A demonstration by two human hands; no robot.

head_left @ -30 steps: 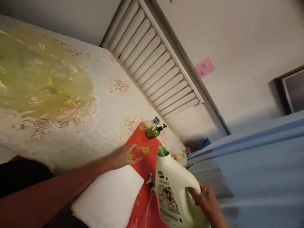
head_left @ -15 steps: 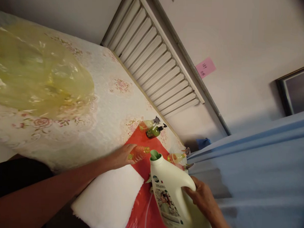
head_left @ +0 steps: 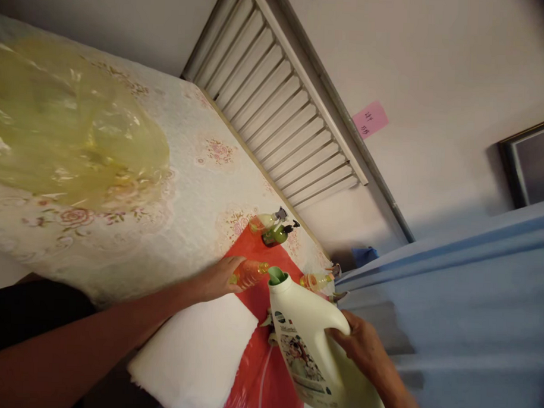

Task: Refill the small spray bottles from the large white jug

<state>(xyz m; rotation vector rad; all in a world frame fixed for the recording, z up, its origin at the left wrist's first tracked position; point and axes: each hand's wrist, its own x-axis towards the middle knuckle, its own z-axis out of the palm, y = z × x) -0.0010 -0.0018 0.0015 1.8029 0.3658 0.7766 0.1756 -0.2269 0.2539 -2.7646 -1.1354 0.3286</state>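
My left hand (head_left: 216,279) is wrapped round a small clear bottle of orange liquid (head_left: 250,272) that stands on a red sheet (head_left: 259,370); the bottle's neck is open. My right hand (head_left: 360,347) grips the handle of a large white jug (head_left: 311,348) with a green spout. The jug is tipped, and its spout sits right beside the small bottle's neck. I cannot see any liquid flowing.
Two small spray bottles (head_left: 271,226) stand at the red sheet's far end, and another small bottle (head_left: 318,281) stands behind the jug. A white pad (head_left: 195,359) lies near me. A yellowish plastic bag (head_left: 64,131) rests on the flowered cloth (head_left: 196,189). Blue fabric (head_left: 465,306) hangs on the right.
My right hand has tipped the white jug and carried its spout leftward, up to the small bottle's neck. My left hand has stayed on the bottle.
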